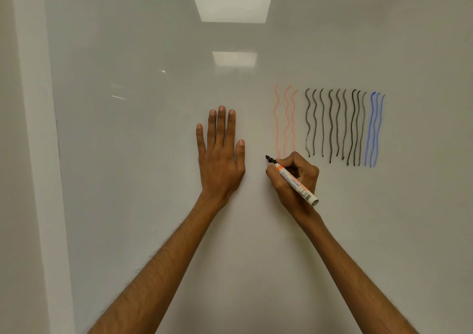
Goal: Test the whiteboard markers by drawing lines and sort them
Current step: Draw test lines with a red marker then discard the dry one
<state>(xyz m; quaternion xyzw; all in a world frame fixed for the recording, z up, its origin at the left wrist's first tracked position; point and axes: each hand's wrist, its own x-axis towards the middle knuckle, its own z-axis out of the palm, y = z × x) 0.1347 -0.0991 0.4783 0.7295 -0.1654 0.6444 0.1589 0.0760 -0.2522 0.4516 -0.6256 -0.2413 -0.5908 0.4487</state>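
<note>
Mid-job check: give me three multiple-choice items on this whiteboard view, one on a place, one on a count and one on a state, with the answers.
1. Where do the blue lines stand among the test lines on the whiteboard?
A. far left
B. in the middle
C. far right

2. How many faint orange lines are drawn?
A. one
B. three
C. six

3. How is the left hand?
A. flat on the whiteboard, fingers straight
B. gripping a cap
C. curled in a fist

Answers:
1 C: the blue lines lie to the right of the black lines.
2 B: three wavy orange strokes show above the right hand, which grips the uncapped marker.
3 A: its palm and straight fingers lie against the whiteboard.
</note>
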